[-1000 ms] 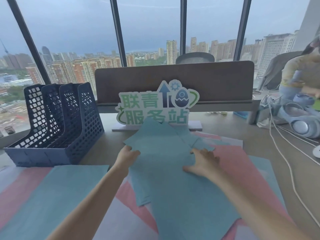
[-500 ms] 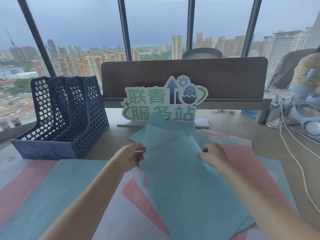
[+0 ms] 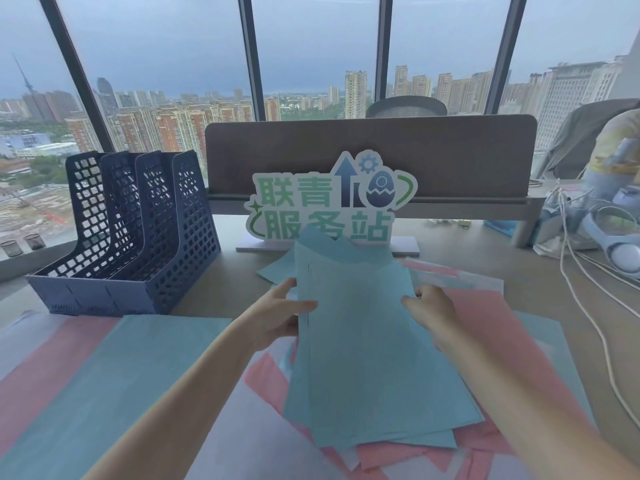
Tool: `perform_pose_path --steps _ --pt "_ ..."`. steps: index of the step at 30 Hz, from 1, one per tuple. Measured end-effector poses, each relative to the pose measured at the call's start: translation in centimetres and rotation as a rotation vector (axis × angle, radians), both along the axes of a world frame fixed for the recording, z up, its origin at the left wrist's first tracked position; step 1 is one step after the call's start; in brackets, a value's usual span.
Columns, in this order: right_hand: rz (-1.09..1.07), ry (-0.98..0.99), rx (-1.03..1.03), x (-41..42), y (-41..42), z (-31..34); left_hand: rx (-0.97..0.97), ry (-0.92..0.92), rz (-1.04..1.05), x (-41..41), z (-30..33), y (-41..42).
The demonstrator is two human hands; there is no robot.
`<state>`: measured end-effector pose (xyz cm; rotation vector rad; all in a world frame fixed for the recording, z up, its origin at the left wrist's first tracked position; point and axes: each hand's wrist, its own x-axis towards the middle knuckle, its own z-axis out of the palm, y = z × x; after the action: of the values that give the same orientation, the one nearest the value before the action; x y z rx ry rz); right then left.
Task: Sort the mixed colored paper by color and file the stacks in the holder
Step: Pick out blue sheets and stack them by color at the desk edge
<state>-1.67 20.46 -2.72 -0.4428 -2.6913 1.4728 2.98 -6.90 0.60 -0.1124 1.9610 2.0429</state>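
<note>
Both hands, left hand [image 3: 277, 311] and right hand [image 3: 431, 310], grip the loose stack of blue paper sheets [image 3: 367, 344] at centre, squaring it; next it needs carrying left to the dark blue perforated plastic file holder [image 3: 138, 233].

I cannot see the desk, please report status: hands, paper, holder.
Left hand and right hand grip the blue stack by its sides. Pink sheets underneath, unsorted. Holder empty, nothing blocking.
</note>
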Motion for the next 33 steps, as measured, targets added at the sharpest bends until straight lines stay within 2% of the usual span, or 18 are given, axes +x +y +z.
perform_pose_path --steps 4,9,15,21,26,28,33 --pt "0.058 -0.027 -0.086 0.1 -0.6 -0.1 -0.040 0.053 0.034 0.4 -0.8 1.9" --pt "0.086 0.028 -0.233 0.3 -0.1 0.5 0.047 0.043 0.193 0.4 0.0 2.4" --pt "0.198 0.137 -0.639 1.3 -0.1 3.1 0.071 0.218 0.300 0.6 2.2 2.6" --pt "0.199 0.534 -0.544 3.4 -0.7 9.4 -0.014 0.557 0.468 1.3 6.5 3.2" --pt "0.241 0.770 -0.457 5.7 -1.3 13.1 0.106 0.737 0.498 2.9 8.7 3.9" --pt "0.269 0.770 -0.444 6.1 -1.4 13.1 0.124 0.735 0.452 3.5 8.5 4.1" --pt "0.262 0.683 -0.470 6.0 -1.2 10.8 0.131 0.593 0.343 4.5 6.6 5.1"
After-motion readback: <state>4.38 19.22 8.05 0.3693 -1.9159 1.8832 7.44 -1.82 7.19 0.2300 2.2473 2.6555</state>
